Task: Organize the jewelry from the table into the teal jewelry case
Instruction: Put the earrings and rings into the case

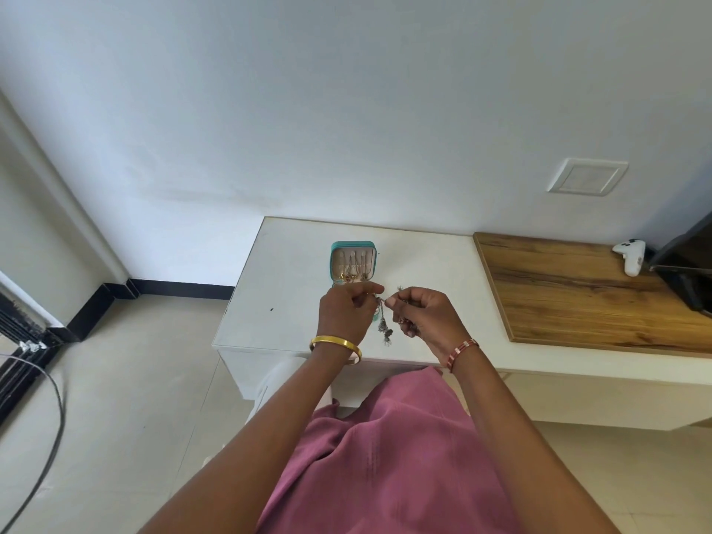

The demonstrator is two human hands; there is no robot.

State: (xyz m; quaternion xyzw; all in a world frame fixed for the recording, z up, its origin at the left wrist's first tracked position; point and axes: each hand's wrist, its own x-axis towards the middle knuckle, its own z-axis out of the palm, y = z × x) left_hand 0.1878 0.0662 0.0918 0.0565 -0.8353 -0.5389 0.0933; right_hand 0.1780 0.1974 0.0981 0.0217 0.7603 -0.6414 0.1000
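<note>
step: untangling silver dangle piece (385,328) mid-air | left hand (344,313) + right hand (425,317) fingers pinching it | next: hang in teal jewelry case (353,262)

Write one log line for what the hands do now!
left hand: pinches dangly earring | right hand: pinches same earring | teal case: open
</note>
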